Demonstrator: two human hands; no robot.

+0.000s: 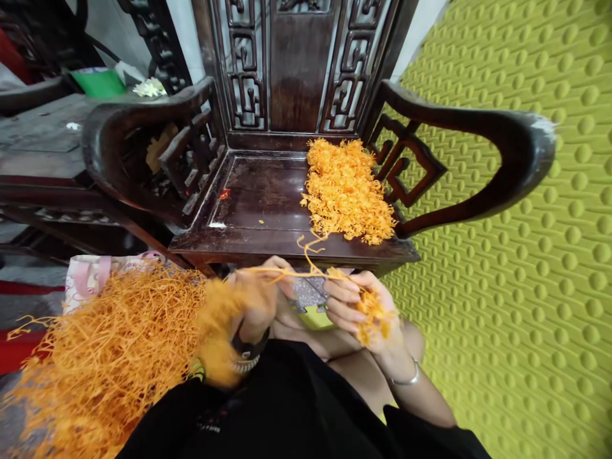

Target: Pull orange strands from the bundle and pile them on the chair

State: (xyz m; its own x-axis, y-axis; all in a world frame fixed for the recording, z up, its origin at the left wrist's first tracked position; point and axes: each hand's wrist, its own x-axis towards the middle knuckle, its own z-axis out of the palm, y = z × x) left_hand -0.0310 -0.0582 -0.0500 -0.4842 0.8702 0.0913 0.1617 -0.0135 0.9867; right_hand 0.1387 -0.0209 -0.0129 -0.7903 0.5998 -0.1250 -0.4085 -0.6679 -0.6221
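Stretched between my two hands is a thin orange stem [306, 275] with small curled side branches, one pointing up toward the chair seat. My left hand [261, 299] is closed on the stem's left part, partly smeared by motion. A blurred orange bunch [222, 331] hangs over that wrist. In my right hand [344, 303], fingers are wrapped round an orange flower bunch [375, 315], which shows in the palm by the stem's right end. On the chair seat ahead lies a thick stack of orange flower bunches [349, 191]. To my left spreads a large tangled heap of orange stems [129, 338].
A dark carved wooden chair [258, 185] faces me, its curved armrests on both sides. Behind the heap is a white bag [79, 277] with pink handles. A green container [99, 83] stands on a side table [43, 137]. Yellow bumpy matting [526, 287] lies at the right.
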